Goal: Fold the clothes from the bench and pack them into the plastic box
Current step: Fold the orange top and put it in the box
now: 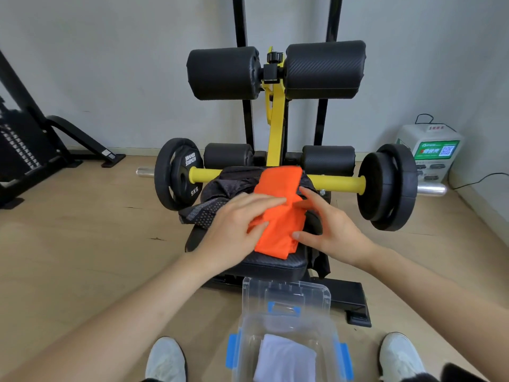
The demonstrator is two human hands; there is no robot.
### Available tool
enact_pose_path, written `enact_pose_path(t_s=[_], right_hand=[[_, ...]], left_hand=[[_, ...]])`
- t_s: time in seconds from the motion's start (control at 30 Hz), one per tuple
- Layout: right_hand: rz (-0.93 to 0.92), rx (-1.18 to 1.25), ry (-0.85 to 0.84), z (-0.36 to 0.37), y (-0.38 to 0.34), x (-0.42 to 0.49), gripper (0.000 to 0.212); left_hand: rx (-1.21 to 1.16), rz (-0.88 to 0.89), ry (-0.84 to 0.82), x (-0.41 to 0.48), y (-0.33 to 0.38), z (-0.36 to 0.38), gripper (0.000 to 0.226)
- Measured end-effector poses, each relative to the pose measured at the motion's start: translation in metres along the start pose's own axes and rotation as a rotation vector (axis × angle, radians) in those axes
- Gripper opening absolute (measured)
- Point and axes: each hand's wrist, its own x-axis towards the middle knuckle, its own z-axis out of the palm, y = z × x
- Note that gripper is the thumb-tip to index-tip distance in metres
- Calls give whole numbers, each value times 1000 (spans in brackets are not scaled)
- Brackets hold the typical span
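Note:
An orange garment (278, 205) lies partly folded on the black padded bench (275, 264). Under and behind it sits a dark mesh garment (217, 194). My left hand (237, 216) rests flat on the orange cloth's left side, fingers spread. On its right edge my right hand (327, 224) presses with the thumb low and the fingers at the fold. Neither hand visibly grips the cloth. The clear plastic box (242, 340) with blue latches stands on the floor between my feet, a folded white garment (286, 359) inside it. Its lid (286, 296) stands open against the bench.
The bench belongs to a yellow and black weight machine with plates (176, 175) on a bar (385, 186) on both sides. Another black machine (24, 150) stands at the left. A white device (429, 150) with a cable sits by the right wall. My shoes (165, 359) flank the box.

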Motion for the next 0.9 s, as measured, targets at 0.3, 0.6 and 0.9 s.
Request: enact_pose_path(t_s=[0.3,0.6,0.9], right_hand=[[-282,-362,50,-1,5,1,61],[-414,-459,72,13,-21,7,54],[-165,-196,104,12,-20,11,22]], left_hand=[[238,38,35,-13,-9,14,54],[56,-254,64,-28,-22,6,55],[160,-4,16,-32,-37,6,36]])
